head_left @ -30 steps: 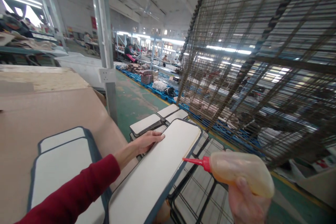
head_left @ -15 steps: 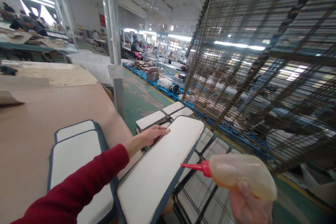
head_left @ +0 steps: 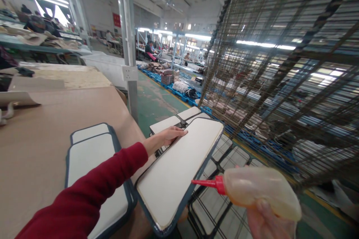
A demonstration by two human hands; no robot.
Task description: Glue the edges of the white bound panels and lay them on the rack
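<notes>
My left hand [head_left: 171, 135] grips the far left edge of a long white panel [head_left: 179, 171] with a dark blue border, its thumb on the white face. The panel is held tilted, with rounded corners. In my right hand [head_left: 266, 218] is a translucent squeeze bottle [head_left: 260, 190] with amber liquid low inside. Its red nozzle [head_left: 206, 183] points left, and the tip is at the panel's right border. Whether the tip touches cannot be made out. On the table, left of my sleeve, lie similar white panels [head_left: 95, 164] with blue borders, overlapping.
A brown table [head_left: 84, 110] spans the left side. Below the held panel, a wire rack [head_left: 215, 209] carries more white panels [head_left: 165, 125]. A tall wire mesh rack [head_left: 269, 63] leans at right. A metal post [head_left: 130, 44] rises beyond the table; people work in the background.
The view has shifted slightly left. The nozzle tip has moved down along the panel's right border, toward its near end. Both hands keep their holds.
</notes>
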